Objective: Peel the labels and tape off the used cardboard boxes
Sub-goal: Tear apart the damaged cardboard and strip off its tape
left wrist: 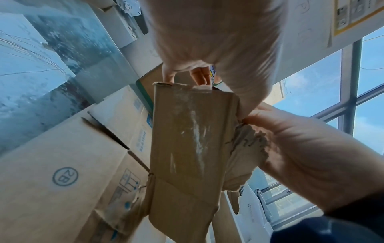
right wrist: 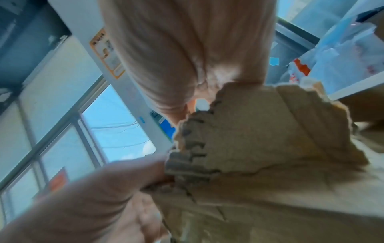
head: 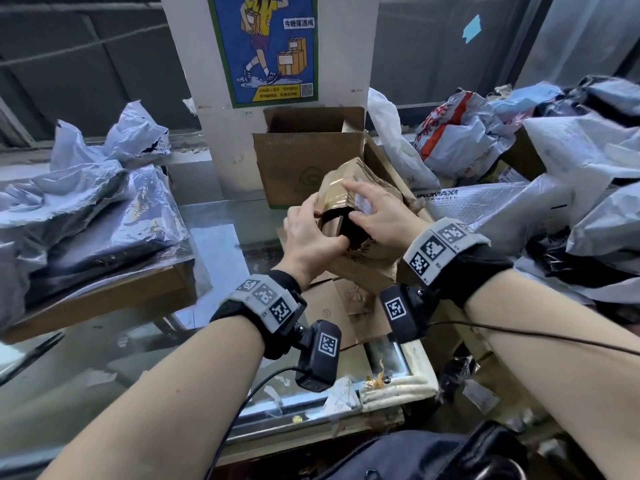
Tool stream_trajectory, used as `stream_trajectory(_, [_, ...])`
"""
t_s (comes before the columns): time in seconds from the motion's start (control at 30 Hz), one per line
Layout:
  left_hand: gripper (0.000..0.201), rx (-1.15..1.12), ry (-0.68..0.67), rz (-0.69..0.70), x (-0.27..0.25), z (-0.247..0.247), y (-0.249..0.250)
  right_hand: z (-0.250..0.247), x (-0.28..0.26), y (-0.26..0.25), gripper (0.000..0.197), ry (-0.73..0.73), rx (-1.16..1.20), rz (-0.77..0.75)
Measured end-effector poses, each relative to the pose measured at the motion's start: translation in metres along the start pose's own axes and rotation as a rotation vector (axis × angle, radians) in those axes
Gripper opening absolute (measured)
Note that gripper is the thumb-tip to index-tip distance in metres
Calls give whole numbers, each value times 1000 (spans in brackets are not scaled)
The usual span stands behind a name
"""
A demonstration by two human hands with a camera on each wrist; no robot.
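The small cardboard box [head: 349, 188] is held up in both hands above a heap of flattened cardboard [head: 343, 306], just in front of an open brown carton [head: 304, 161] that stands against a white pillar. The box is crumpled and glossy with clear tape [head: 334, 185] along its upper face, and a pale label [head: 363, 202] shows under the fingers of the right hand. Its near end gapes open and dark.

The left hand [head: 311, 233] grasps the box's left side, fingers curled over the far edge and thumb hooked into the open end. The right hand [head: 381, 216] lies across the top right, fingers spread over the label and thumb tucked down at the opening, so it too grips the box. From the left wrist view the box's long side [left wrist: 187, 139] shows scuffed white streaks, and beside it a torn flap with a ragged corrugated edge [left wrist: 247, 148] lies against the right hand [left wrist: 301, 148].

All this takes place over a glass-topped counter [head: 221, 244]. Grey plastic mailer bags [head: 86, 202] are piled on the left, and more mailers [head: 571, 168], one printed in red, are heaped on the right. A blue cartoon poster [head: 263, 46] hangs on the pillar behind.
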State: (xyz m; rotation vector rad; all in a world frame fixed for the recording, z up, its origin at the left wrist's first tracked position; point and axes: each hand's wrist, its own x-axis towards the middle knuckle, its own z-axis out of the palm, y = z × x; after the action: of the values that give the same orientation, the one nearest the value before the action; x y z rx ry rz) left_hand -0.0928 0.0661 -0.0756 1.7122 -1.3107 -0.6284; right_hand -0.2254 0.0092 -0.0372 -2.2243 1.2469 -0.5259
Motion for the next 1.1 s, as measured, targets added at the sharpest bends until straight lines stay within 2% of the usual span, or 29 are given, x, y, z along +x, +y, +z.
stream_trajectory(0.07, [97,-30,20,31,-4,2,5,-1,0,-3,59,67,-127,27])
stream_trajectory(0.17, [100,-16,47,65,-3,3,15,-4,1,-5,51,271,-247,-12])
stream_trajectory(0.27, [108,11,-4,-75,1,-1,28,-11,2,-5,39,375,-183,-71])
stream_trajectory(0.33, [100,-14,-83,-157,3,-4,35,-14,-1,-4,34,400,-180,-81])
stream_trajectory(0.4, [88,-4,-76,-135,3,-8,42,-16,-2,-5,30,418,-173,-74])
stream_trajectory(0.5, [90,57,-32,-88,7,-8,45,-21,-4,-9,28,446,-244,-71])
stream_trajectory(0.6, [86,109,-62,-75,7,-5,50,-34,-5,-10,32,406,-390,-142])
stream_trajectory(0.7, [78,102,-76,-63,7,-1,50,-40,-5,-6,25,365,-415,-203])
stream_trajectory(0.77, [85,39,-72,-36,7,3,50,-39,-7,-6,20,407,-412,-215])
stream_trajectory(0.9, [115,-45,-123,33,1,4,53,-43,-12,-9,17,518,-456,-213])
stream_trajectory(0.97, [123,-164,-168,35,0,-1,54,-50,-14,-7,16,547,-407,-210])
stream_trajectory(1.03, [114,-336,-234,-41,-1,-6,55,-55,-15,-3,15,569,-318,-210])
stream_trajectory(1.1, [89,-395,-311,-114,-3,-8,57,-54,-17,-1,13,602,-246,-238])
